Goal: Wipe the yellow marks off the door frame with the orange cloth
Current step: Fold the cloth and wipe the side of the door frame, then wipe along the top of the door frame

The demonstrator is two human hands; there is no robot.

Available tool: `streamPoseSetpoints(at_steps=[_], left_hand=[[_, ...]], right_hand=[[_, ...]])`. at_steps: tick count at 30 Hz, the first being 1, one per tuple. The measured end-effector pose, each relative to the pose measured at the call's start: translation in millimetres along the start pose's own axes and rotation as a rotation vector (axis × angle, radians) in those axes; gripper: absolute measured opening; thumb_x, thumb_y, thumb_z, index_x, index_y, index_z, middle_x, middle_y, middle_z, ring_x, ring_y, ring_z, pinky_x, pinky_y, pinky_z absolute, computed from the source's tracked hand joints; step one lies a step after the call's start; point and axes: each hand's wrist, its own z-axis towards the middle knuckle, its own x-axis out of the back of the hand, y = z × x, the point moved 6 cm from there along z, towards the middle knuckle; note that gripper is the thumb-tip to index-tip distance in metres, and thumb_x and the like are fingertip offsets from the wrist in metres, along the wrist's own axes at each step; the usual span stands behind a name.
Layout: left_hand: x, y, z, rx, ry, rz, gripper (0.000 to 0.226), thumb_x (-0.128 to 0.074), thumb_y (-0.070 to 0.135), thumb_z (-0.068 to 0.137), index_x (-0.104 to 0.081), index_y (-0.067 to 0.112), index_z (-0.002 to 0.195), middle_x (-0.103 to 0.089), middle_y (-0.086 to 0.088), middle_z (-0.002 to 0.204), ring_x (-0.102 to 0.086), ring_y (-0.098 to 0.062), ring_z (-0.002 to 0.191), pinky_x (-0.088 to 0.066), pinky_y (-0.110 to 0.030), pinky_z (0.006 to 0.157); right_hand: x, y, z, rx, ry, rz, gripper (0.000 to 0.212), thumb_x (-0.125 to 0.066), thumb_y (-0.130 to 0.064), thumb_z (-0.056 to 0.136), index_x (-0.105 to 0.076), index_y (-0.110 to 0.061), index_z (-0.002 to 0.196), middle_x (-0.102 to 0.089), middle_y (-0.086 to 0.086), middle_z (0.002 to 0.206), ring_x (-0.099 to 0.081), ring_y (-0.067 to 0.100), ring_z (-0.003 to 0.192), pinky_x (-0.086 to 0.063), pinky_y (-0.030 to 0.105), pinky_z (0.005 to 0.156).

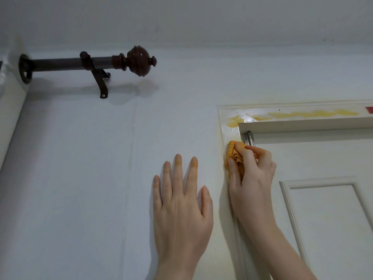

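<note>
Orange cloth [234,153], mostly hidden, bunched in right hand [252,174] against frame [228,134]; left hand [181,209] seemingly flat.

White wall [80,178] w/ dark curtain rod [88,62] top left, paneled door [323,209] right, prob. curtain [10,118] at edge.

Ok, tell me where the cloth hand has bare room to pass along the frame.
Bare room: the wall between the curtain rod and the door frame. Crowded: the frame's upright, where the right hand presses the orange cloth beside the left hand; yellow marks cover the top.
</note>
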Motion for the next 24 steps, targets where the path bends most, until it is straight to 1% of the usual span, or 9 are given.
streamPoseSetpoints(at_steps=[2,4,7,8,10,13,19,21,24], left_hand=[[-1,0,1,0.001,0.002,-0.004,0.066,-0.026,0.051,0.111,-0.017,0.034,0.174,-0.016,0.000,0.183,-0.014,-0.025,0.170,-0.021,-0.054,0.136],[-2,0,1,0.001,0.006,-0.005,0.066,-0.026,0.051,0.110,-0.018,0.034,0.174,-0.016,0.000,0.183,-0.015,-0.025,0.170,-0.020,-0.054,0.135],[-2,-1,0,-0.003,0.009,0.001,0.066,-0.029,0.051,0.110,-0.018,0.035,0.174,-0.015,0.000,0.183,-0.014,-0.025,0.170,-0.019,-0.053,0.136],[-2,-1,0,-0.005,0.003,0.004,0.066,-0.028,0.051,0.111,-0.016,0.035,0.174,-0.013,0.001,0.183,-0.012,-0.025,0.170,-0.019,-0.053,0.136],[-3,-1,0,-0.005,-0.001,0.002,0.066,-0.028,0.051,0.111,-0.014,0.035,0.174,-0.012,0.001,0.184,-0.011,-0.025,0.170,-0.018,-0.052,0.136],[-3,-1,1,-0.006,0.004,-0.001,0.066,-0.028,0.051,0.110,-0.016,0.035,0.174,-0.014,0.001,0.183,-0.012,-0.025,0.170,-0.014,-0.051,0.135],[-3,-1,1,-0.007,0.005,0.013,0.067,-0.024,0.052,0.110,-0.013,0.035,0.174,-0.012,0.002,0.184,-0.011,-0.024,0.170,-0.013,-0.051,0.135],[-3,-1,1,-0.008,0.001,0.008,0.067,-0.025,0.052,0.110,-0.016,0.034,0.174,-0.014,0.001,0.183,-0.013,-0.025,0.170,-0.014,-0.051,0.134],[-3,-1,2,-0.005,0.010,0.004,0.067,-0.030,0.051,0.109,-0.021,0.033,0.173,-0.019,-0.001,0.182,-0.019,-0.027,0.169,-0.017,-0.052,0.133]], right_hand=[[1,-5,2,0.031,-0.016,0.007,0.031,-0.062,-0.021,0.105,-0.066,-0.024,0.135,-0.049,0.000,0.134,-0.041,0.025,0.123,-0.035,0.026,0.102],[-1,-7,13,0.064,-0.010,0.010,0.031,-0.062,-0.022,0.105,-0.067,-0.026,0.135,-0.053,-0.003,0.134,-0.041,0.023,0.124,-0.033,0.021,0.100],[0,2,36,0.005,0.044,0.094,0.031,-0.062,-0.021,0.105,-0.068,-0.026,0.135,-0.054,-0.005,0.130,-0.043,0.019,0.120,-0.046,0.032,0.102],[1,4,37,-0.015,0.062,0.104,0.031,-0.063,-0.020,0.105,-0.068,-0.025,0.135,-0.054,-0.006,0.128,-0.044,0.019,0.120,-0.047,0.033,0.102],[2,1,28,-0.010,0.063,0.087,0.031,-0.064,-0.020,0.105,-0.068,-0.026,0.135,-0.053,-0.011,0.125,-0.044,0.021,0.119,-0.040,0.024,0.101],[-5,-13,23,0.089,0.039,-0.007,0.031,-0.063,-0.020,0.105,-0.070,-0.023,0.135,-0.060,-0.004,0.130,-0.044,0.026,0.118,-0.030,0.016,0.101],[-4,-7,60,0.079,0.054,-0.052,0.031,-0.059,-0.016,0.107,-0.069,-0.019,0.136,-0.058,0.002,0.129,-0.046,0.032,0.114,-0.026,0.014,0.093],[-5,-9,51,0.086,0.058,-0.057,0.030,-0.060,-0.016,0.107,-0.069,-0.018,0.135,-0.060,0.002,0.129,-0.046,0.032,0.113,-0.027,0.015,0.092],[-13,-19,56,0.172,0.050,-0.084,0.027,-0.061,-0.016,0.106,-0.071,-0.017,0.132,-0.062,0.002,0.128,-0.046,0.033,0.112,-0.031,0.020,0.095]])
